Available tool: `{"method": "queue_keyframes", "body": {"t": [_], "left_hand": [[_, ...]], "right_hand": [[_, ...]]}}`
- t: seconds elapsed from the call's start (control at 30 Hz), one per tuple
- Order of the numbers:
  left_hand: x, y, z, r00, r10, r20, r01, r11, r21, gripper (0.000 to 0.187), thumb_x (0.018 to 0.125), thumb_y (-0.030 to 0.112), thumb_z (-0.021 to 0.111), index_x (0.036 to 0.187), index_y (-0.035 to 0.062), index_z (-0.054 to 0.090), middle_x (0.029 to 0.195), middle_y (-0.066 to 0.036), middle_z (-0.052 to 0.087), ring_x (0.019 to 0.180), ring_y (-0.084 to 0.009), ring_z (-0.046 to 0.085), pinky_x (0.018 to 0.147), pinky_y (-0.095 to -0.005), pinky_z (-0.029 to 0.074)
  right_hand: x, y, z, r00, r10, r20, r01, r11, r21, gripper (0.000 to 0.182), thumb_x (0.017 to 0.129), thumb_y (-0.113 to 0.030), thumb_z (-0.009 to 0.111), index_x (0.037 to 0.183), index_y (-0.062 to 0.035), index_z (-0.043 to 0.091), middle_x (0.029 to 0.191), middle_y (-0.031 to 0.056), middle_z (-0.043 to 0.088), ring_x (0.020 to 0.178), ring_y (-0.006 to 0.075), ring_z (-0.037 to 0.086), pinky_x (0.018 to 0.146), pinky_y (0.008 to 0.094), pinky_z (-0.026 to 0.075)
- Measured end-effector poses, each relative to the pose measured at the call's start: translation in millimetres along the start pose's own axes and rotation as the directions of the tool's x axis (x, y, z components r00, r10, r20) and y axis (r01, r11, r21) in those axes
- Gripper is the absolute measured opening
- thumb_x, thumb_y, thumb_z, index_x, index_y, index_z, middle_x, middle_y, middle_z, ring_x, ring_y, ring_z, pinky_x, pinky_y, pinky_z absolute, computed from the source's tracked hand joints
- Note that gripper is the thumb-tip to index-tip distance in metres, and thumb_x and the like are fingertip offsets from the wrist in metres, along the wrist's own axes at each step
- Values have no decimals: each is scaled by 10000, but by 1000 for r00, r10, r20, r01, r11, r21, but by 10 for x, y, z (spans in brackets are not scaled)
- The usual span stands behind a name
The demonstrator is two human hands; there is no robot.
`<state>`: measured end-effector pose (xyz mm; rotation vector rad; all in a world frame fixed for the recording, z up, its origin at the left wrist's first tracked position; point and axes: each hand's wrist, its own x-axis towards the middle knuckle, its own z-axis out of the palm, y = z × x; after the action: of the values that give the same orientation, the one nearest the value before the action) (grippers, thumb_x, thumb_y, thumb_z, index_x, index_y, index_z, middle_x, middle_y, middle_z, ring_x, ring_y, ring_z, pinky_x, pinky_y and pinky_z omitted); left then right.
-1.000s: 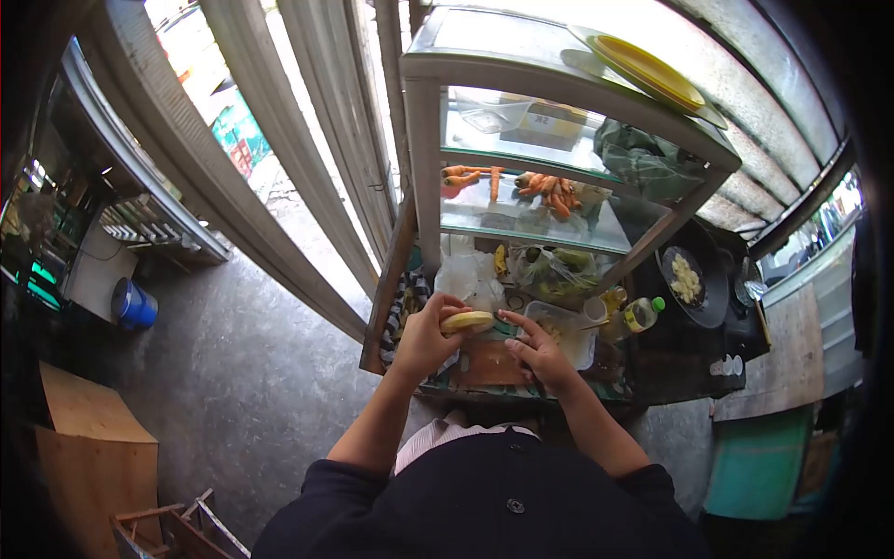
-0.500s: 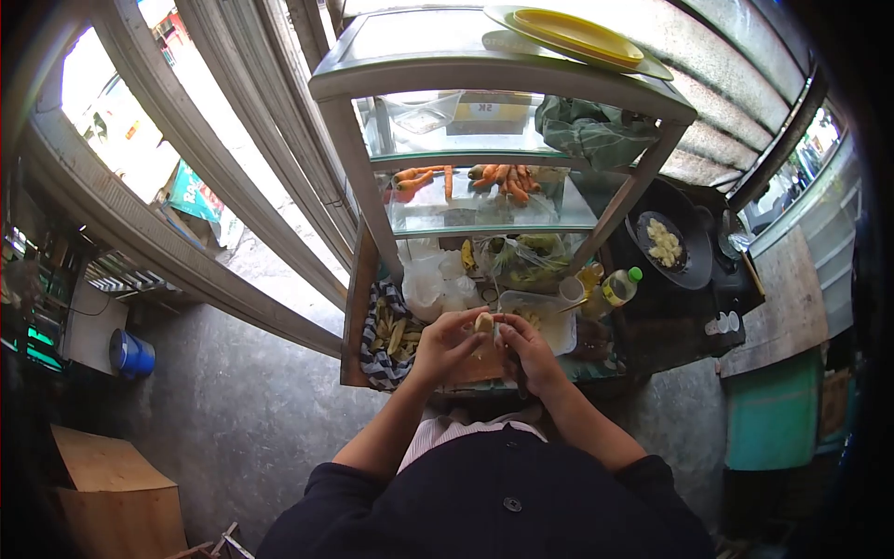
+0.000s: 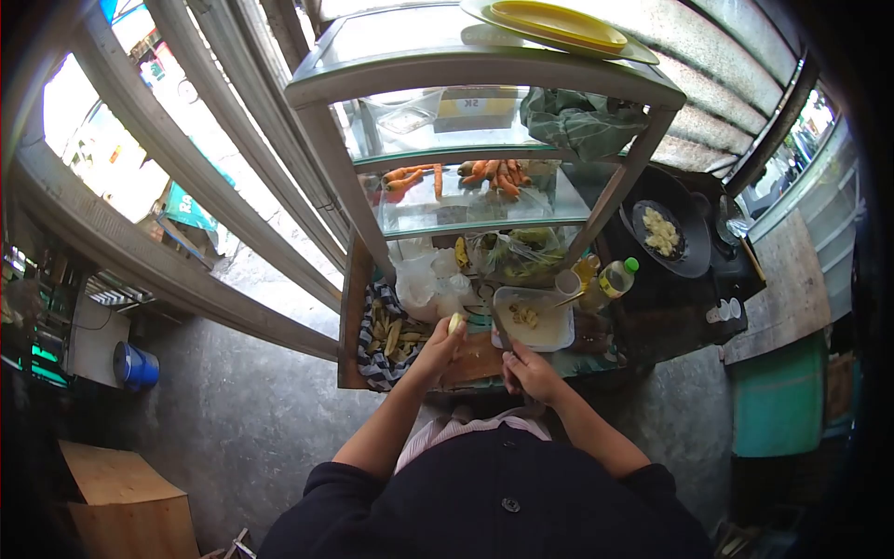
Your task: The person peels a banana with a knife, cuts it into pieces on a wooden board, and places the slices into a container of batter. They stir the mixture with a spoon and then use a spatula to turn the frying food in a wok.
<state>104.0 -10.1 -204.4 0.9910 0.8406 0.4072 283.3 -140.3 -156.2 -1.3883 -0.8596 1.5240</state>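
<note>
Sitting farther apart than before, our left hand (image 3: 438, 350) curls closed round one banana (image 3: 455, 323) at centre frame; our right hand (image 3: 535, 373) closes round one knife (image 3: 501, 330) near one tub (image 3: 556, 328).

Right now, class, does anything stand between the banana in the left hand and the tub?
Yes: the knife, gripped in the right hand. Its blade stands at the near side of the tub, between it and the banana in the left hand. Nothing else visible blocks that gap.
</note>
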Motion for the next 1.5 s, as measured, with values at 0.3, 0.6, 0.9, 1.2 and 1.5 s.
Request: {"method": "queue_keyframes", "body": {"t": [0.3,0.6,0.9,1.2,1.5], "left_hand": [[499,-1342,-212,983,62,-174,36,859,510,431,859,357,636,1151,47,569,843,-80,667,723,-206,639,688,-317,503],[413,-980,-63,907,289,-308,103,556,825,432,756,374,698,1062,83,606,908,-139,672,851,-319,648,727,-413,505],[412,-887,-73,970,116,-212,159,350,923,488,740,475,673,1039,96,608,857,-117,688,818,-312,666,697,-421,518],[359,-890,-114,956,145,-256,166,454,876,531,731,552,675,1041,123,633,781,-47,704,797,-264,680,673,-389,526],[359,-940,-75,944,200,-262,149,452,880,480,776,498,663,1090,136,643,774,-59,701,740,-262,678,637,-381,518]], "right_hand": [[-70,1188,-132,986,-5,-166,-78,869,-489,312,885,-229,538,1115,-20,567,768,157,644,603,247,639,638,361,503],[129,1501,-116,962,-66,-263,-106,803,-587,316,901,-300,506,1029,-17,564,883,265,632,867,438,605,756,490,473],[128,1705,-131,977,16,-212,-155,737,-658,321,933,-294,479,969,23,511,839,297,603,844,469,586,712,505,459],[163,1671,-56,983,-79,-167,-61,712,-699,298,942,-283,455,938,13,482,797,300,603,782,495,575,678,565,437],[171,1709,-21,972,-116,-203,-73,675,-735,288,933,-257,474,885,27,484,737,303,588,733,492,575,647,563,438]]}}
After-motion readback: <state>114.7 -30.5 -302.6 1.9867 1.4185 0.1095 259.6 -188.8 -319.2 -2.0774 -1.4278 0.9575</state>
